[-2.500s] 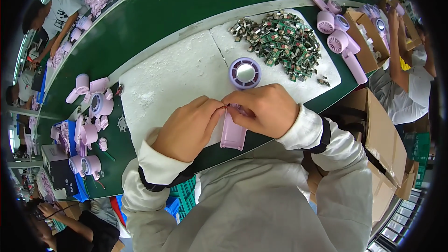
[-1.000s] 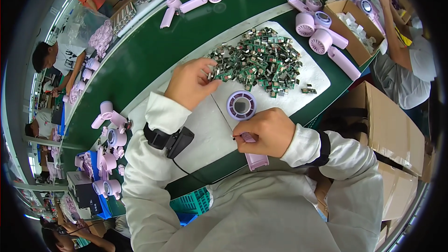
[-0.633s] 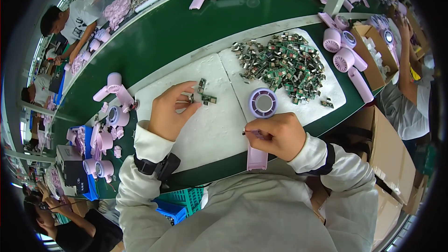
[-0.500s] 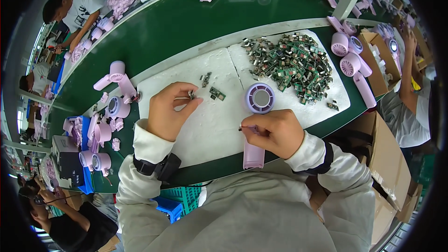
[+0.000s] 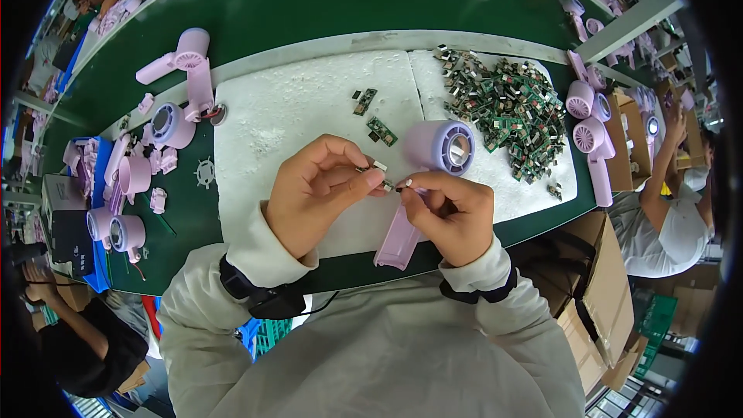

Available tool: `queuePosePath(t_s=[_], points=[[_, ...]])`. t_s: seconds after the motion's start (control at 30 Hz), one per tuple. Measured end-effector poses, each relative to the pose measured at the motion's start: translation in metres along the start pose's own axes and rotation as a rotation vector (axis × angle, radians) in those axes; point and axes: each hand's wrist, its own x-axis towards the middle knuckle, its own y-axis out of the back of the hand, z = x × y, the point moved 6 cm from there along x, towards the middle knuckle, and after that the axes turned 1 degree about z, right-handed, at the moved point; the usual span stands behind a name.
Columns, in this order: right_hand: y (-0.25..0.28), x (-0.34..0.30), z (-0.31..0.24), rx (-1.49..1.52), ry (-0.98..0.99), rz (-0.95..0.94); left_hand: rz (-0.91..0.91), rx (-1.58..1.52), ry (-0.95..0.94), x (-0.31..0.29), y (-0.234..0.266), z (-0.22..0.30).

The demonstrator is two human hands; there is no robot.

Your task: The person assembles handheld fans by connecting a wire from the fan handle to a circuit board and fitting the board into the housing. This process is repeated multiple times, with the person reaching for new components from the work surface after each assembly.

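Observation:
My left hand (image 5: 313,190) pinches a small circuit board (image 5: 378,166) between thumb and fingertips. Almost touching it, my right hand (image 5: 458,217) grips a tiny dark connector (image 5: 400,187) at its thumb and forefinger. Under the right hand lies a lilac handheld fan (image 5: 428,145), its round head turned to the right. The fan's open handle (image 5: 398,241) reaches toward me, partly covered by the hand. Just beyond my fingers, loose circuit boards (image 5: 381,131) rest on the white foam sheet (image 5: 286,116). Whether the board and connector touch is hard to see.
A heap of circuit boards (image 5: 511,112) covers the right part of the foam. Lilac fans and parts (image 5: 172,125) stand on the green table at left, beside a blue bin (image 5: 101,255). More fans (image 5: 590,135) lie at right, near cardboard boxes (image 5: 596,286). Other people work around.
My hands have come together from apart, the left moving right with its board. The fan has rolled so its face points right, and its handle now slants left. The whole view has shifted.

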Motion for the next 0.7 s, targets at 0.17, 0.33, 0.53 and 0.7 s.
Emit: queuePosePath(t_s=[0.17, 0.33, 0.53, 0.7], points=[[-0.001, -0.004, 0.003, 0.017, -0.032, 0.035, 0.077, -0.097, 0.084, -0.002, -0.008, -0.007], [-0.001, -0.004, -0.001, -0.011, 0.006, 0.054, 0.029, 0.011, 0.096, -0.007, -0.017, -0.004], [0.004, -0.009, 0.003, 0.039, 0.006, 0.068, -0.016, 0.166, -0.062, -0.011, -0.016, -0.005], [0.006, -0.007, 0.003, 0.024, 0.011, 0.073, -0.031, 0.064, -0.003, -0.010, -0.018, -0.005]])
